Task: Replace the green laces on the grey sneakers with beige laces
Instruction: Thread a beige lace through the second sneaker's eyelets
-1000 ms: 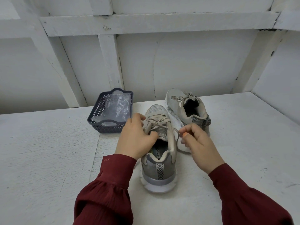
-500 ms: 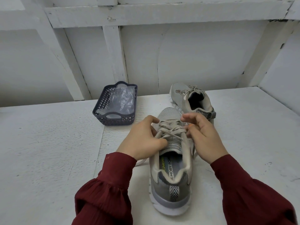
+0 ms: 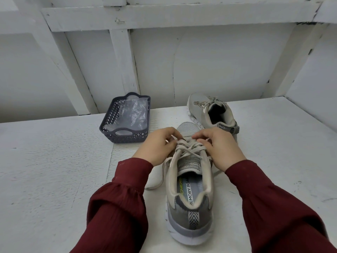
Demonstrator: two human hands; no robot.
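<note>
A grey sneaker (image 3: 189, 207) stands on the white table right in front of me, heel toward me, with a beige lace (image 3: 189, 149) crossed over its tongue. My left hand (image 3: 156, 147) and my right hand (image 3: 220, 147) sit on either side of the lacing, fingers curled and pinching the lace near the toe end. A loose lace end (image 3: 155, 185) trails on the table at the shoe's left side. The second grey sneaker (image 3: 213, 114), also with a beige lace, stands behind to the right.
A dark blue plastic basket (image 3: 125, 136) holding crumpled clear plastic sits at the back left of the table (image 3: 54, 170). White wooden wall framing rises directly behind the table. The table's right edge meets a white side wall.
Both hands have moved forward along the near sneaker to the lacing near the toe. The right hand came in from the shoe's side onto the lace. The view has shifted closer.
</note>
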